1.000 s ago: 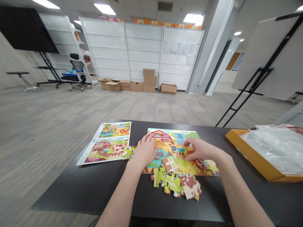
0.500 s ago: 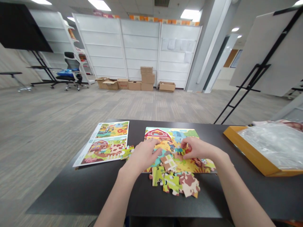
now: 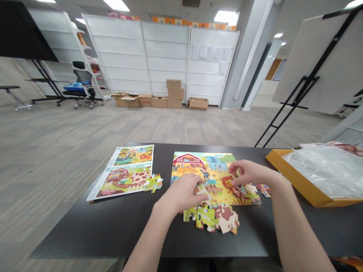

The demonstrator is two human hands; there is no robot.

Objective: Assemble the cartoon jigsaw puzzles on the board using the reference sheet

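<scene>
My left hand point(image 3: 184, 190) reaches over the left part of a colourful jigsaw board point(image 3: 185, 173), thumb and fingers apart around a loose brown-and-white jigsaw piece point(image 3: 204, 192). Whether it touches that piece is hard to tell. Over the board's right side, my right hand point(image 3: 247, 173) has curved fingers with a gap to the thumb, near the lion picture and some loose pieces point(image 3: 251, 190). The board shows a red barn, an elephant and a lion. In front of it lie a green fence piece point(image 3: 206, 217) and a brown-spotted cow piece point(image 3: 227, 218).
A printed picture sheet point(image 3: 121, 173) lies on the black table point(image 3: 113, 230) at left, with green pieces point(image 3: 154, 183) on its right edge. An orange box point(image 3: 297, 177) holding clear plastic stands at right. More pieces point(image 3: 265, 190) lie between board and box.
My right hand has moved right, from the board's middle to its right side, uncovering the lion. The left hand has shifted right and slightly down, over the brown-and-white piece.
</scene>
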